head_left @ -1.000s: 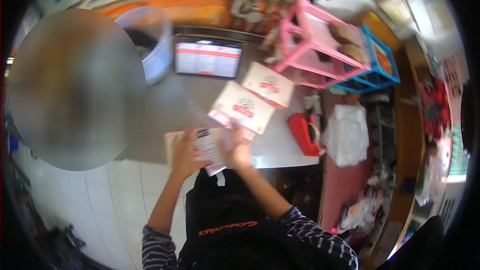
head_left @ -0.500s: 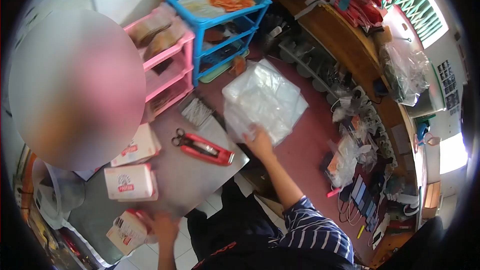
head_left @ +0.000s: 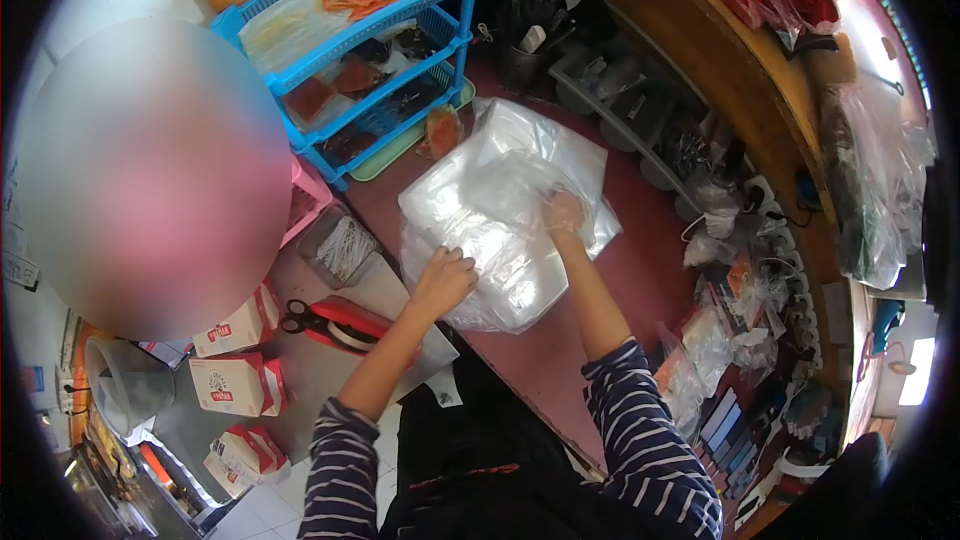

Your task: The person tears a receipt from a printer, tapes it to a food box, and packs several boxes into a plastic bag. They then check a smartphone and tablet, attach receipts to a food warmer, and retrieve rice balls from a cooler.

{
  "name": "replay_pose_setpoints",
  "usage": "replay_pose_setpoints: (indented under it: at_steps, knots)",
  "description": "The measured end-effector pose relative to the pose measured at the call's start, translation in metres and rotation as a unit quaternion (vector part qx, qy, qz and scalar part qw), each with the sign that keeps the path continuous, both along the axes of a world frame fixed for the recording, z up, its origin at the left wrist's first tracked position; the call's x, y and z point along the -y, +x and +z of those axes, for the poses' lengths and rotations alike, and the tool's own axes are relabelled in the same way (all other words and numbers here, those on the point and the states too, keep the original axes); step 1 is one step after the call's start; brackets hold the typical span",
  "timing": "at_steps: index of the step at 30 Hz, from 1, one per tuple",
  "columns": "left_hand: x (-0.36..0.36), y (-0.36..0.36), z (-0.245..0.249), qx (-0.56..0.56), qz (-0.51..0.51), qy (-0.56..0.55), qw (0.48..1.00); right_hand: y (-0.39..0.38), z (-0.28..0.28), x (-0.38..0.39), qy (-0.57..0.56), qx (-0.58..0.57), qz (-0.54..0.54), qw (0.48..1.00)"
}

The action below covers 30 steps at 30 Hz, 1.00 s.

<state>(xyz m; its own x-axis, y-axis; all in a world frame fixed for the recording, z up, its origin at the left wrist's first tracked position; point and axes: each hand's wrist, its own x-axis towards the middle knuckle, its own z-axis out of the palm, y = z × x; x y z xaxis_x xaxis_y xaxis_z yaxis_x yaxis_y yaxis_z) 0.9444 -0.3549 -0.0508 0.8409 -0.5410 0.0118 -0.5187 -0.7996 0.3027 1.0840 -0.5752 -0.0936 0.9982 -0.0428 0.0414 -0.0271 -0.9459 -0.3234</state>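
A pile of clear plastic bags (head_left: 440, 205) lies on the dark red tabletop, glossy and partly crumpled on top. My right hand (head_left: 565, 212) is closed on the thin film of a plastic bag (head_left: 510, 190) at the pile's right side, lifting it a little. On the left front part of the pile rests my left hand (head_left: 445, 282), its fingers curled against the plastic and pinching it. The fingertips of both hands are partly hidden. Red-and-white paper boxes (head_left: 225, 387) stand in a row at the lower left, apart from my hands.
Black scissors (head_left: 297, 317) and a red tool (head_left: 350, 322) lie on the grey table. Behind them is a clear container (head_left: 340, 248) of white sticks. A blue tiered rack (head_left: 370, 100) stands behind the pile. Wrapped items (head_left: 695, 340) and cables crowd the right side.
My left hand has left the boxes at the lower left and come onto the bag pile. My right hand has moved from its front edge to the right side, taking hold of film. The view has shifted.
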Motion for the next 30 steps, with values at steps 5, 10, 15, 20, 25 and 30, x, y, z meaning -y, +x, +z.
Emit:
replay_pose_setpoints:
  at_steps: [5, 10, 15, 20, 25, 30]
  knots:
    - [-0.04, -0.023, 0.025, 0.078, -0.073, -0.059, 0.992, -0.08, 0.012, -0.049, 0.188, 0.061, 0.177, 0.964]
    - [-0.055, -0.039, 0.029, -0.012, -0.036, -0.099, 0.994, -0.077, 0.014, -0.064, 0.012, -0.142, 0.233, 0.962]
    - [-0.037, -0.043, 0.041, -0.047, 0.087, -0.188, 0.977, -0.061, 0.012, -0.066, 0.059, -0.152, 0.194, 0.967]
    - [0.003, -0.042, -0.006, -0.051, 0.132, -0.242, 0.96, -0.064, -0.02, -0.06, 0.123, -0.039, 0.2, 0.971]
    - [0.024, -0.003, -0.07, -0.207, 0.135, -0.288, 0.925, -0.145, 0.186, -0.063, 0.362, -0.146, 0.27, 0.88]
    - [0.013, -0.02, 0.003, -0.165, 0.258, -0.64, 0.705, -0.221, 0.284, -0.035, 0.498, -0.17, 0.448, 0.723]
